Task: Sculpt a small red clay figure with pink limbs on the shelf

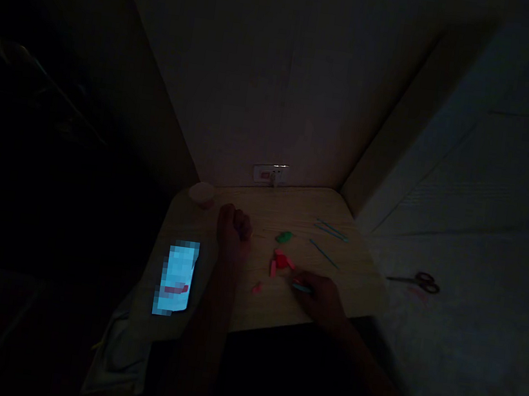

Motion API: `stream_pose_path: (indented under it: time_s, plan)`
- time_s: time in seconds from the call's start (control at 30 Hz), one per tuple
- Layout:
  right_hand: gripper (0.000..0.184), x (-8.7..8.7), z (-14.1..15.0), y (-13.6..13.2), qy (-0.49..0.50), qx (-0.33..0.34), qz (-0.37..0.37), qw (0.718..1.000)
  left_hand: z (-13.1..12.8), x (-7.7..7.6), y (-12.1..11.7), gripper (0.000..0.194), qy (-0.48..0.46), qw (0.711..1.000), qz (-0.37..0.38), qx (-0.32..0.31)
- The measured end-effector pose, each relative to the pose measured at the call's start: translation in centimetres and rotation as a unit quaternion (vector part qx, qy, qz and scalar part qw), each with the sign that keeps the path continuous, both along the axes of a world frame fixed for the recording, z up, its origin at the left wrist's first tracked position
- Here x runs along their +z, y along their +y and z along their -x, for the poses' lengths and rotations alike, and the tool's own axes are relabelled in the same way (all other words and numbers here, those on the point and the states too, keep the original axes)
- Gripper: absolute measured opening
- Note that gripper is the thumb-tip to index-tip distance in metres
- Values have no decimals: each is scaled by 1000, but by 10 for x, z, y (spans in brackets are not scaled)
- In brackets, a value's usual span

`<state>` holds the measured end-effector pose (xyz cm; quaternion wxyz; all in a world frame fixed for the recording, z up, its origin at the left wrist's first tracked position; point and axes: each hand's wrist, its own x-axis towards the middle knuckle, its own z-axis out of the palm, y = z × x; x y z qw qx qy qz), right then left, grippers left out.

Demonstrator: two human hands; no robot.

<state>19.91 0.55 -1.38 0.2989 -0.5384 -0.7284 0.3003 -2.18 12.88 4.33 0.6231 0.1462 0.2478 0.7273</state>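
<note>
Head view of a dim room, with everything placed from the red craft pieces [280, 262] on the wooden desk [331, 207]:
- Just to the near right of the red craft pieces, the right hand [322, 300] rests with curled fingers, pinching a teal stick [302, 287]. The stick's end points toward them.
- To the left of the red craft pieces, the left hand [234, 233] is closed into a fist, knuckles up. Nothing shows in it, but the curled fingers could hide something small.
- Just beyond the red craft pieces lies a green piece [283, 237].
- Near them on the camera side lies a small pink scrap [257, 288].
- Farther right, beyond them, lie thin teal sticks [331, 231], with a single one [323, 252] closer by.
- Well to the left, a smartphone [177, 277] lies with its screen lit and blurred.
- Far left, a pale round container [201, 194] stands in the desk's back corner.
- Straight back, a wall socket plate [267, 174] sits above the desk.
- Well to the right, off the desk, dark-handled scissors [426, 283] lie on a pale surface [466, 367].
</note>
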Motion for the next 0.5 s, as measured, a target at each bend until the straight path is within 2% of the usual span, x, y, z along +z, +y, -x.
stream_pose_path:
  time_s: [0.13,0.23,0.33,0.4,0.5]
  plan:
    - [23,2,0,0,-3,2,0,1000,7,-1,-3,54,-33,997,62,-19]
    - [24,2,0,0,-8,1,-3,1000,10,-2,-5,58,-37,997,58,-34]
    - [23,2,0,0,-10,0,-3,1000,8,0,-5,58,-32,995,37,-81]
    - [23,3,0,0,-8,3,-3,1000,6,1,-5,49,-36,994,-1,-100]
    - [23,2,1,0,-7,0,-4,1000,3,2,-4,21,-47,991,-73,-101]
